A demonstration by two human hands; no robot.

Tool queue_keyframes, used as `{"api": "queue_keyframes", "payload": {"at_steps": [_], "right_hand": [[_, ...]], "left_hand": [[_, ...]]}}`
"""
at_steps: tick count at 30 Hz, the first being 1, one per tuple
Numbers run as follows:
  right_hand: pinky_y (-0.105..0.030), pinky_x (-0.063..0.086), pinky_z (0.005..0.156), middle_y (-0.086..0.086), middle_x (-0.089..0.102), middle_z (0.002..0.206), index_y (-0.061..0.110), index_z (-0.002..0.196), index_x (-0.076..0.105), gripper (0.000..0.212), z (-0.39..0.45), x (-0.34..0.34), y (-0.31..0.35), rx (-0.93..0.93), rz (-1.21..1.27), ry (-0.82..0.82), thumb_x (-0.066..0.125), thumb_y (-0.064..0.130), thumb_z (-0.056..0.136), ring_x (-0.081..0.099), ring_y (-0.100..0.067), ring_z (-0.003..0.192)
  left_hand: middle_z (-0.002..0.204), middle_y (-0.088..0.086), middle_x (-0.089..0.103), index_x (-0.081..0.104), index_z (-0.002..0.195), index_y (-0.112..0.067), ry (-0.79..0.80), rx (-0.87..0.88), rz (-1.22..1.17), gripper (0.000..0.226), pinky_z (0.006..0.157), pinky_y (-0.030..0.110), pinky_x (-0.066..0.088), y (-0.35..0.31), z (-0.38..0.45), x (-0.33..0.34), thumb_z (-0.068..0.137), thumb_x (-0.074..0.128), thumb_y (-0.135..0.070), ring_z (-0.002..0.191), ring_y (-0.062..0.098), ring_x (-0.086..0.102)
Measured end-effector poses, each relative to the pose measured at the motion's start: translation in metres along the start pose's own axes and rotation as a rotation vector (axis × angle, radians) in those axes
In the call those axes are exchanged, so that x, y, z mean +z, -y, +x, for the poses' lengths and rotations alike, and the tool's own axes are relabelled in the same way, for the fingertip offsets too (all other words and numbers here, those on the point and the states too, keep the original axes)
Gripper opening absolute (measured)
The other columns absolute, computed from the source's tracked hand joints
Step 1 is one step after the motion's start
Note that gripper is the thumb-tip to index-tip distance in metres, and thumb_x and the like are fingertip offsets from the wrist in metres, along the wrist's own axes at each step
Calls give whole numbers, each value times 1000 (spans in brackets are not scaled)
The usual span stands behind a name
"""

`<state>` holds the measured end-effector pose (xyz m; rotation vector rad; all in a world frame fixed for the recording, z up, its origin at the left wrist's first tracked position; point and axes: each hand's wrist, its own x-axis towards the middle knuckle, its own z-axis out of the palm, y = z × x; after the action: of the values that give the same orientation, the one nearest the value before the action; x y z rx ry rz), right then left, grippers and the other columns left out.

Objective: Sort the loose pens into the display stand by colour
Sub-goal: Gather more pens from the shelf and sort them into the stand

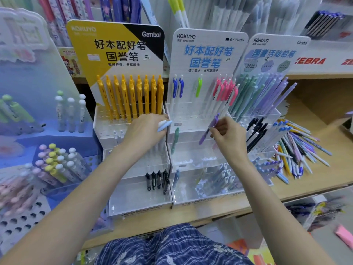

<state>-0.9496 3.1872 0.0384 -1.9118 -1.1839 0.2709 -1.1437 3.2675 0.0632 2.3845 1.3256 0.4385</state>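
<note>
My left hand point(145, 131) grips a light-blue pen point(164, 125) in front of the middle tier of the white Kokuyo display stand point(191, 111). My right hand point(228, 133) pinches a purple pen point(209, 129) held slanted over the same tier. The stand's top row holds two blue pens point(178, 87), one lime-green pen point(198, 89) and several pink pens point(225, 90). A teal pen point(175, 139) stands alone in the middle tier. A heap of loose pens point(298, 148) in mixed colours lies on the wooden shelf to the right.
A yellow Gambol stand point(129, 96) with several yellow pens is at the left, with black pens point(156, 180) in its bottom tier. A third stand point(263, 92) holds green and lilac pencils and black pens. Pastel pen racks point(55, 165) fill the far left.
</note>
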Motion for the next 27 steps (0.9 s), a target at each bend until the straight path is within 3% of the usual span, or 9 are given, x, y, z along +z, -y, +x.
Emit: {"api": "queue_keyframes", "payload": {"at_steps": [5, 13, 17, 19, 21, 23, 25, 27], "right_hand": [[-45, 53, 79, -7, 65, 70, 10, 78, 56, 12, -4, 16, -6, 1, -48, 83, 64, 3, 83, 65, -24, 71], [-47, 54, 69, -16, 66, 70, 7, 77, 50, 11, -7, 32, -21, 71, -87, 92, 58, 6, 85, 67, -30, 66], [-47, 55, 70, -14, 68, 69, 8, 78, 52, 11, -5, 29, -16, 115, -112, 145, 58, 10, 86, 67, -27, 63], [-44, 55, 72, -11, 69, 74, 6, 87, 60, 14, -4, 19, -13, 107, -191, 177, 65, 19, 86, 67, -25, 67], [-42, 56, 72, -7, 70, 79, 7, 97, 65, 26, -9, 2, -2, 77, -121, 114, 70, 29, 83, 68, -21, 71], [-34, 57, 72, -1, 71, 78, 12, 96, 69, 21, -15, -14, 20, 12, 125, 87, 70, 28, 82, 67, -13, 71], [-21, 54, 73, 5, 71, 79, 19, 91, 71, 9, -22, -22, 48, -52, 312, 220, 69, 22, 83, 64, -4, 72], [-14, 49, 70, 3, 71, 82, 20, 88, 71, 7, -24, -22, 65, -84, 348, 364, 69, 18, 83, 62, -2, 73]], "left_hand": [[118, 7, 64, 61, 122, -19, -34, -1, 5, 35, 81, 37, 51, -3, -4, 2, 88, 60, -15, 98, 27, 60], [120, 6, 63, 60, 123, -19, -41, -4, 1, 34, 76, 33, 46, -4, -7, 2, 89, 58, -16, 98, 26, 59], [104, 9, 67, 64, 116, -16, -73, 7, 4, 28, 69, 31, 46, -9, -10, 0, 90, 57, -16, 86, 26, 59], [93, 8, 67, 66, 111, -14, -143, 31, -76, 23, 64, 28, 43, -12, -15, -2, 91, 56, -17, 78, 22, 57], [98, 4, 66, 63, 117, -16, -174, 43, -221, 29, 61, 26, 40, -17, -19, -4, 89, 59, -21, 74, 17, 54], [101, -3, 59, 50, 129, -19, -69, 7, -359, 46, 61, 24, 42, -22, -21, -5, 85, 65, -26, 70, 12, 52], [90, -10, 58, 37, 134, -22, 80, -18, -465, 59, 55, 21, 44, -28, -24, -5, 83, 67, -27, 64, 7, 52], [84, -6, 66, 33, 133, -25, 171, -5, -565, 63, 46, 16, 41, -33, -26, -4, 82, 69, -23, 59, 2, 56]]}}
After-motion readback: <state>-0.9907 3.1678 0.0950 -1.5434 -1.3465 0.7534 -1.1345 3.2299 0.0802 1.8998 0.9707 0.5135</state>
